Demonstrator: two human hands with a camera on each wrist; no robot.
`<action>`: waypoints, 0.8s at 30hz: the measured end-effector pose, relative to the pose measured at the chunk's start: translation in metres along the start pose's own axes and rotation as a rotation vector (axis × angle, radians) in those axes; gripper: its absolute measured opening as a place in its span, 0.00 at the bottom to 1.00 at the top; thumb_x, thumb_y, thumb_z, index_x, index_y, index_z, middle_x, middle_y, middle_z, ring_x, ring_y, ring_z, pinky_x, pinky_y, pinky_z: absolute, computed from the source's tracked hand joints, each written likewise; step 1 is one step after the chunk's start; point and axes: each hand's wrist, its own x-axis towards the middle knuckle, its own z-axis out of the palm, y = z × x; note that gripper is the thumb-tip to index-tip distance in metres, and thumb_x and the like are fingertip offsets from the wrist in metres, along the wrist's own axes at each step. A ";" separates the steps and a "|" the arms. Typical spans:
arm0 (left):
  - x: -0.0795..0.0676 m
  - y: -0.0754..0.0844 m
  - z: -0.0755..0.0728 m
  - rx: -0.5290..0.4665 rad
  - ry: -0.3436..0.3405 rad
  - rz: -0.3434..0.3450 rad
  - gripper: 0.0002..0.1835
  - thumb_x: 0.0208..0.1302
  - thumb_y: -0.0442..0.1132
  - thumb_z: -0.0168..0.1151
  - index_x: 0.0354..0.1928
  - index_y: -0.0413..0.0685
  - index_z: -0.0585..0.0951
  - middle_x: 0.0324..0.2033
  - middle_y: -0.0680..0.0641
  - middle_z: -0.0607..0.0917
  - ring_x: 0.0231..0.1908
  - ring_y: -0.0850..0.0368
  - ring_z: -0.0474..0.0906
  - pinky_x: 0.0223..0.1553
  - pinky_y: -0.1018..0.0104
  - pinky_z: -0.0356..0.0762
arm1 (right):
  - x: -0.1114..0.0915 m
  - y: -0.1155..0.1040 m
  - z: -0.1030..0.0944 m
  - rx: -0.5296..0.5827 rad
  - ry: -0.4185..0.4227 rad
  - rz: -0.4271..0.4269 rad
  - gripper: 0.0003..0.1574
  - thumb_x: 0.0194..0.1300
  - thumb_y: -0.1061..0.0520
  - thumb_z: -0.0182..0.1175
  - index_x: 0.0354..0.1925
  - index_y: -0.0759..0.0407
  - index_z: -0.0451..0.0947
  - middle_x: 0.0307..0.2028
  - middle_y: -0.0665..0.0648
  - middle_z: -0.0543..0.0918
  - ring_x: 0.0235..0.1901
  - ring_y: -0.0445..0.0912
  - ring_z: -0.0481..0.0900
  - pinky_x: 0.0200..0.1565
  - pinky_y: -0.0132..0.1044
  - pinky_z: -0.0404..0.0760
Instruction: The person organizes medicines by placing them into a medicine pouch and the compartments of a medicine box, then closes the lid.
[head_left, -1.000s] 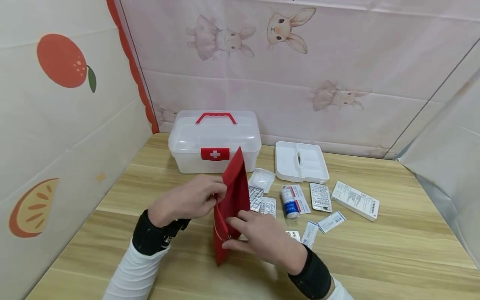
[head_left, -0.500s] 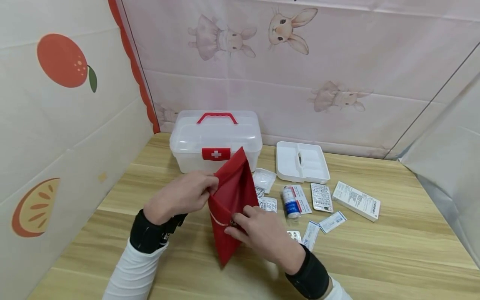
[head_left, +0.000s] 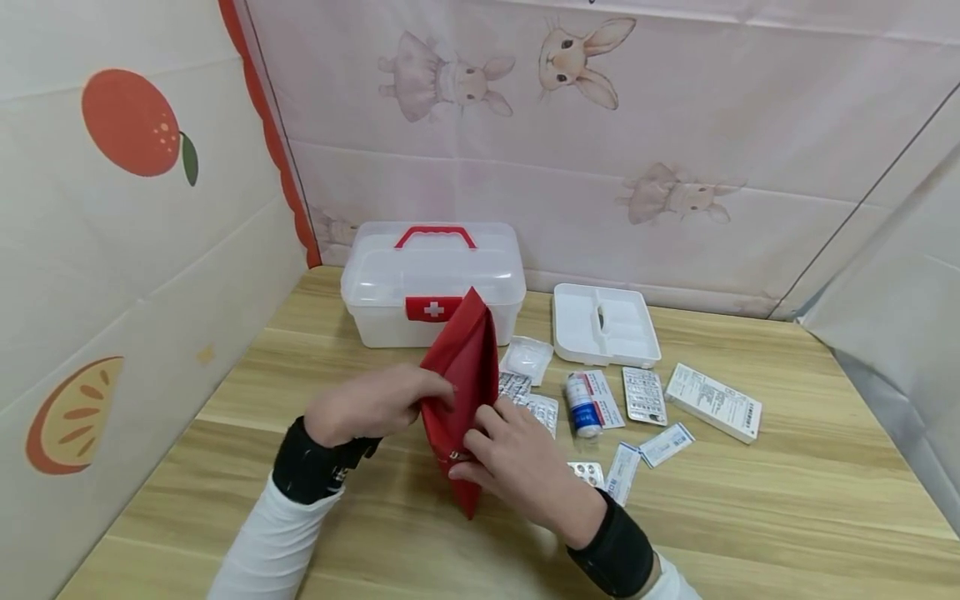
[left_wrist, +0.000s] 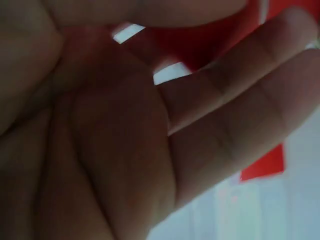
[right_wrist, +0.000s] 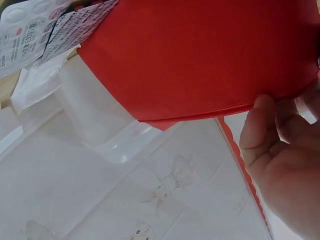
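A red zippered pouch (head_left: pixel 471 354) stands on edge above the table, its mouth spread apart toward me. My left hand (head_left: pixel 371 404) holds the rim on the pouch's left side; in the left wrist view the palm (left_wrist: pixel 115 140) is dark and its fingertips lie close to the red material. My right hand (head_left: pixel 517 458) pinches the near end of the rim, by the zipper. From the right wrist, the pouch's smooth outer face (right_wrist: pixel 200 60) fills the upper part, with fingers along its zipped edge. What lies inside the pouch cannot be seen.
Behind the pouch stands a clear first-aid box (head_left: pixel 390 325) with a red handle. To its right lie a white divided tray (head_left: pixel 630 333), a blue-and-white bottle (head_left: pixel 582 404), a blister pack (head_left: pixel 642 396), a white carton (head_left: pixel 712 402), small packets (head_left: pixel 665 444) and a gauze packet (head_left: pixel 527 358).
The pouch has turned and flexed between my hands, swinging right and then partly back. My left hand has shifted slightly right along the rim. Objects on the table stay put.
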 end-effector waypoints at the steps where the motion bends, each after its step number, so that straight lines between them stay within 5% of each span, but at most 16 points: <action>1: 0.002 0.000 0.002 -0.010 -0.021 -0.003 0.15 0.60 0.26 0.66 0.48 0.48 0.85 0.43 0.50 0.84 0.43 0.55 0.77 0.44 0.68 0.81 | 0.000 0.000 0.000 0.001 -0.010 0.004 0.20 0.58 0.36 0.69 0.34 0.48 0.80 0.35 0.49 0.78 0.36 0.44 0.70 0.37 0.33 0.71; 4: 0.007 0.000 0.006 -0.007 -0.059 -0.043 0.15 0.57 0.28 0.70 0.47 0.48 0.87 0.45 0.49 0.84 0.44 0.54 0.77 0.43 0.67 0.81 | -0.001 0.002 -0.001 0.001 -0.104 0.045 0.27 0.55 0.31 0.68 0.40 0.49 0.81 0.39 0.49 0.80 0.39 0.44 0.72 0.38 0.32 0.76; 8: 0.010 0.001 0.009 0.012 -0.061 -0.163 0.11 0.56 0.28 0.71 0.41 0.46 0.88 0.36 0.52 0.83 0.38 0.56 0.76 0.37 0.68 0.81 | -0.003 0.006 -0.004 -0.004 -0.227 0.114 0.32 0.53 0.31 0.69 0.45 0.50 0.79 0.39 0.50 0.80 0.38 0.44 0.75 0.36 0.33 0.80; 14: 0.008 -0.001 0.007 0.068 -0.021 -0.274 0.07 0.59 0.27 0.66 0.36 0.45 0.87 0.27 0.54 0.80 0.32 0.57 0.74 0.33 0.68 0.78 | -0.004 0.008 -0.003 0.012 -0.203 0.168 0.22 0.57 0.40 0.71 0.42 0.51 0.77 0.35 0.51 0.81 0.33 0.44 0.77 0.31 0.32 0.79; 20: 0.005 -0.004 0.003 0.069 0.037 -0.293 0.08 0.60 0.26 0.64 0.35 0.45 0.87 0.27 0.53 0.80 0.31 0.57 0.74 0.34 0.68 0.78 | -0.003 0.006 0.001 -0.020 -0.159 0.228 0.22 0.57 0.40 0.71 0.40 0.51 0.75 0.32 0.51 0.81 0.30 0.45 0.77 0.27 0.31 0.78; 24: 0.007 -0.006 0.006 0.131 0.053 -0.215 0.10 0.59 0.27 0.67 0.42 0.45 0.85 0.34 0.52 0.82 0.35 0.57 0.75 0.38 0.68 0.79 | -0.003 0.005 0.004 0.016 -0.165 0.249 0.21 0.57 0.42 0.72 0.41 0.51 0.77 0.34 0.52 0.82 0.32 0.44 0.76 0.29 0.31 0.80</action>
